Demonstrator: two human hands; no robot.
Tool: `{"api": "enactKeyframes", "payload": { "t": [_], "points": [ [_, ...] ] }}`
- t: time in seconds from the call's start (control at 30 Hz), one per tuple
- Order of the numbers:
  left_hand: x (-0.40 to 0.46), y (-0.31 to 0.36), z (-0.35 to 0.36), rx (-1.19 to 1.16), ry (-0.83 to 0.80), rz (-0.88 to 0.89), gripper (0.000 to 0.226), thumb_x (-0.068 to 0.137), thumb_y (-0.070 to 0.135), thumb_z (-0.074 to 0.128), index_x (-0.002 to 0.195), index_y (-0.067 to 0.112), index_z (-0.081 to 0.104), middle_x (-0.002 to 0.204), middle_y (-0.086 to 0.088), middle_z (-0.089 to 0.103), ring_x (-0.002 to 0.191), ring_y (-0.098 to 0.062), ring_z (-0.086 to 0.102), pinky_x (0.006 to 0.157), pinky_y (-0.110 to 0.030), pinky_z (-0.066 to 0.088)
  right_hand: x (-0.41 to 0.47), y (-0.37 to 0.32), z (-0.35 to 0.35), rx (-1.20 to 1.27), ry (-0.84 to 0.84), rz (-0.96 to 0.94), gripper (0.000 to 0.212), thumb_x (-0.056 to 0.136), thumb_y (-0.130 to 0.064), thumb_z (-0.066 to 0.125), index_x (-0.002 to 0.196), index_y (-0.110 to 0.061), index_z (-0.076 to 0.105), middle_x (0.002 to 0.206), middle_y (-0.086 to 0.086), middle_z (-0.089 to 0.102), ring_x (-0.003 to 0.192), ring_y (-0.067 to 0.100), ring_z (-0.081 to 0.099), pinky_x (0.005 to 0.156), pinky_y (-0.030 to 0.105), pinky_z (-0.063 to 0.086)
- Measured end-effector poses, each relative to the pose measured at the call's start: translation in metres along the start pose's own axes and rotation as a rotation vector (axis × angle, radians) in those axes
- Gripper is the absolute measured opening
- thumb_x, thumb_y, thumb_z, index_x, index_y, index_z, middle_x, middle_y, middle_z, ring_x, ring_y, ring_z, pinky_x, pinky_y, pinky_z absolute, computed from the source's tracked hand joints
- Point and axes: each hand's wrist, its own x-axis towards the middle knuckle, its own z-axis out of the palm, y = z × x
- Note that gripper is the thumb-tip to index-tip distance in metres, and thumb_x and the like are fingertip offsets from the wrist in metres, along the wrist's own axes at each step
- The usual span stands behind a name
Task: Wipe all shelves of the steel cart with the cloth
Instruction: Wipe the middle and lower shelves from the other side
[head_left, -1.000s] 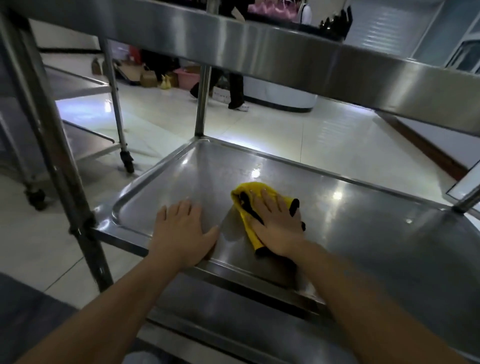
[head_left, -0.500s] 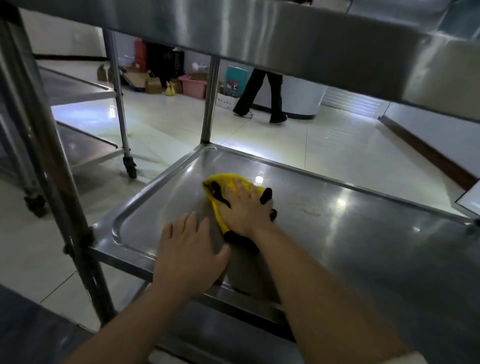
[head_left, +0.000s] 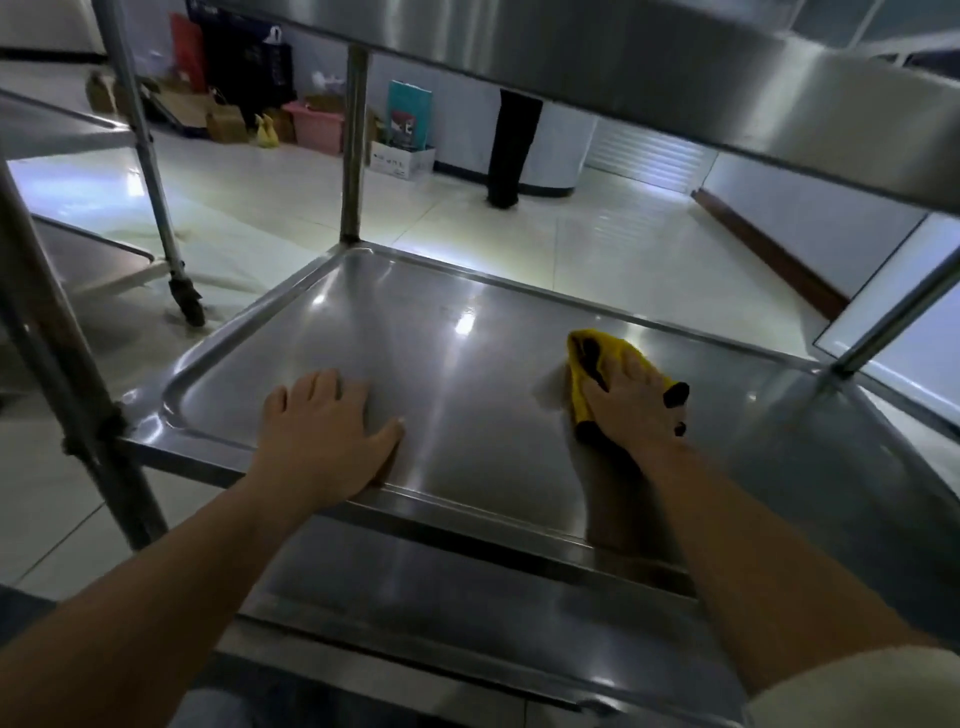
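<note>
Right hand (head_left: 631, 402): fingers (head_left: 636, 366) spread and laid flat, pressing the yellow cloth (head_left: 589, 358) onto the middle shelf (head_left: 467, 395) of the steel cart; the cloth bunches under and ahead of the fingertips, its dark trim showing beside the palm. Left hand (head_left: 324, 434): fingers slightly apart, flat on bare steel, well to the left of the cloth, palm at the near rim, apparently as a brace. Beyond both sets of fingers, the shelf runs to its far rim and a corner post (head_left: 353, 145). Above the hands, the upper shelf (head_left: 649, 62); below the forearms, a lower shelf (head_left: 441, 597).

Progress, as judged: the middle shelf is mid-wipe, with the stretch right of the cloth likely outstanding. Whether the upper and lower shelves have been wiped cannot be told.
</note>
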Motion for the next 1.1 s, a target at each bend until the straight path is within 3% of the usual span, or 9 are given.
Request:
{"api": "enactKeyframes", "payload": {
  "t": [0.1, 0.27, 0.4, 0.53, 0.63, 0.73, 0.87, 0.97, 1.1],
  "points": [
    [0.0, 0.007, -0.001, 0.06, -0.021, 0.058, 0.058, 0.091, 0.061, 0.022, 0.14, 0.033, 0.035, 0.145, -0.004, 0.037, 0.136, -0.026, 0.029, 0.111, -0.049, 0.024, -0.024, -0.004, 0.003, 0.022, -0.021, 0.067, 0.067, 0.092, -0.065, 0.022, 0.151, -0.033, 0.016, 0.162, 0.001, 0.001, 0.146, 0.034, 0.002, 0.109, 0.069, 0.008],
    [0.011, 0.054, -0.008, 0.073, -0.12, 0.15, 0.047, 0.096, 0.049, 0.026, 0.134, 0.028, 0.043, 0.136, -0.006, 0.046, 0.127, -0.027, 0.041, 0.105, -0.048, 0.035, -0.047, -0.053, 0.013, -0.054, -0.141, -0.269, 0.068, 0.091, -0.07, 0.024, 0.15, -0.044, 0.003, 0.161, -0.006, -0.011, 0.148, 0.028, -0.01, 0.11, 0.068, 0.002],
    [-0.006, 0.127, 0.012, 0.086, -0.089, 0.26, 0.06, 0.094, 0.057, 0.027, 0.144, 0.025, 0.032, 0.146, -0.007, 0.038, 0.134, -0.028, 0.035, 0.107, -0.048, 0.031, -0.046, -0.012, 0.005, -0.021, -0.145, -0.363, 0.069, 0.087, -0.076, 0.021, 0.148, -0.048, 0.003, 0.161, -0.011, -0.006, 0.148, 0.022, -0.005, 0.109, 0.065, 0.005],
    [-0.005, 0.137, 0.02, -0.022, -0.026, 0.309, 0.057, 0.092, 0.058, 0.033, 0.14, 0.028, 0.041, 0.148, -0.005, 0.038, 0.135, -0.027, 0.033, 0.11, -0.046, 0.025, -0.044, 0.087, -0.004, -0.014, -0.05, -0.153, 0.073, 0.081, -0.082, 0.022, 0.145, -0.053, 0.006, 0.161, -0.015, -0.003, 0.148, 0.02, -0.001, 0.109, 0.067, 0.01],
    [-0.001, 0.141, 0.022, -0.051, 0.006, 0.346, 0.058, 0.089, 0.06, 0.035, 0.136, 0.027, 0.046, 0.145, -0.006, 0.043, 0.133, -0.029, 0.036, 0.108, -0.048, 0.027, -0.036, 0.158, -0.023, 0.021, -0.043, 0.072, 0.072, 0.086, -0.075, 0.028, 0.149, -0.046, 0.01, 0.162, -0.011, -0.004, 0.148, 0.024, -0.002, 0.112, 0.064, 0.011],
    [0.001, 0.15, 0.02, -0.014, -0.01, 0.351, 0.075, 0.082, 0.076, 0.026, 0.137, 0.028, 0.044, 0.144, -0.007, 0.043, 0.133, -0.03, 0.036, 0.107, -0.049, 0.029, -0.031, 0.17, -0.028, -0.02, -0.057, 0.171, 0.082, 0.08, -0.083, 0.021, 0.15, -0.043, 0.006, 0.161, -0.007, -0.009, 0.147, 0.03, -0.005, 0.11, 0.069, 0.008],
    [0.015, 0.155, 0.02, 0.034, -0.126, 0.47, 0.103, 0.063, 0.092, 0.003, 0.148, 0.038, 0.023, 0.157, -0.002, 0.023, 0.144, -0.025, 0.02, 0.114, -0.047, 0.017, -0.019, 0.126, -0.022, -0.033, -0.142, -0.011, 0.096, 0.068, -0.094, 0.02, 0.148, -0.047, -0.006, 0.159, -0.008, -0.019, 0.146, 0.031, -0.015, 0.105, 0.072, 0.001],
    [0.024, 0.15, 0.025, 0.052, -0.171, 0.509, 0.109, 0.056, 0.095, -0.007, 0.149, 0.043, 0.009, 0.16, 0.0, 0.012, 0.146, -0.021, 0.012, 0.117, -0.044, 0.011, -0.005, 0.096, -0.013, -0.061, -0.168, -0.202, 0.085, 0.078, -0.084, 0.028, 0.148, -0.048, -0.002, 0.159, -0.01, -0.018, 0.147, 0.028, -0.014, 0.108, 0.069, 0.001],
    [0.031, 0.143, 0.031, 0.024, -0.194, 0.507, 0.104, 0.057, 0.097, -0.003, 0.148, 0.046, 0.006, 0.161, 0.003, 0.008, 0.147, -0.016, 0.009, 0.118, -0.043, 0.009, 0.016, 0.103, -0.013, -0.03, -0.142, -0.242, 0.067, 0.091, -0.068, 0.031, 0.15, -0.043, 0.011, 0.161, -0.014, -0.007, 0.148, 0.02, -0.006, 0.111, 0.066, 0.006]
  ]
}}
